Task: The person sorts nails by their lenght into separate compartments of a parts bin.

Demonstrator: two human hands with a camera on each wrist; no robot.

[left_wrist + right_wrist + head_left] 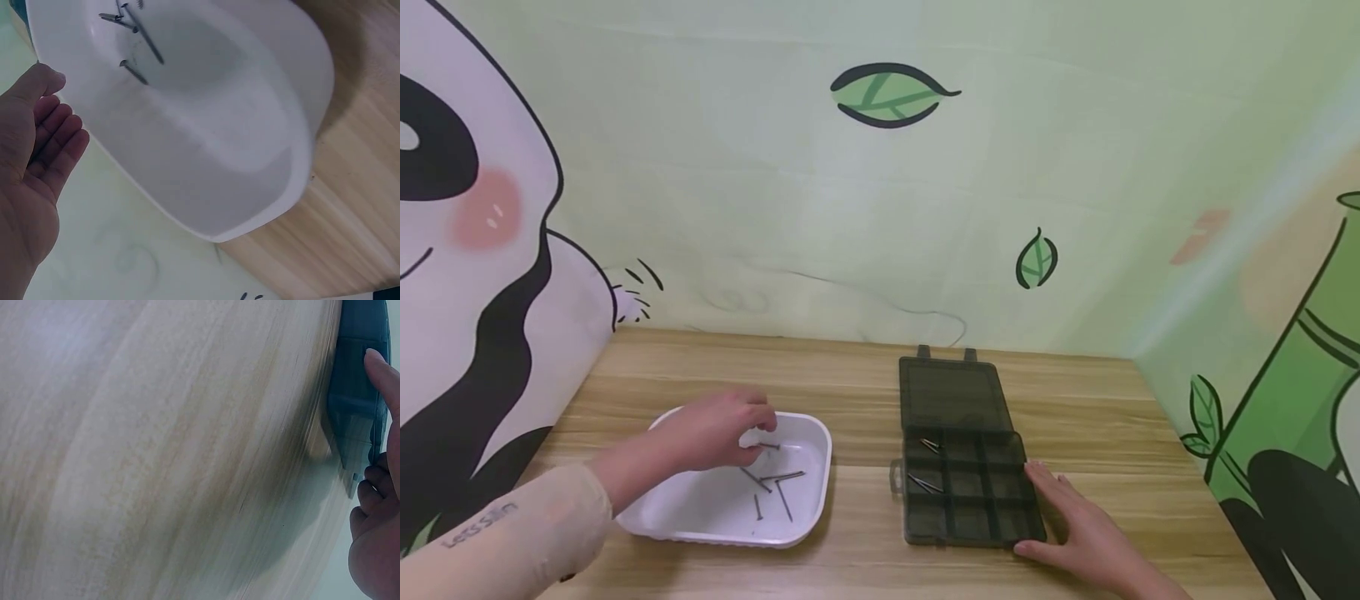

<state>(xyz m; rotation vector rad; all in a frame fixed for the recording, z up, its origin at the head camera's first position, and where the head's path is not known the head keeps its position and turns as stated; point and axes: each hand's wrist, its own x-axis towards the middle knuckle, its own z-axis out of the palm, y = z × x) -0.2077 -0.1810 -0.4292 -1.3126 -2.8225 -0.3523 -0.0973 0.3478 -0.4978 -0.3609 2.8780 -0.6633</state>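
Note:
My left hand [718,429] hovers over a white plastic tray [707,512], thumb and fingers bent and apart, with nothing visible between them. Several metal nails [785,502] lie loose on the tray's floor, one right by the fingertips. The left wrist view shows the left hand [34,144] beside the rim, and a short threaded piece [140,3] among the nails. With thumb and fingers, my right hand [1090,529] holds the front right corner of a dark compartment box [928,525]. Its thumb presses the wall of the box [356,375] in the right wrist view.
The box's lid [955,392] is folded back flat toward the wall. Nails [925,483] lie in two compartments of its left column. A wood-grain table [861,500] carries tray and box, and a printed backdrop [775,183] rises behind and at both sides.

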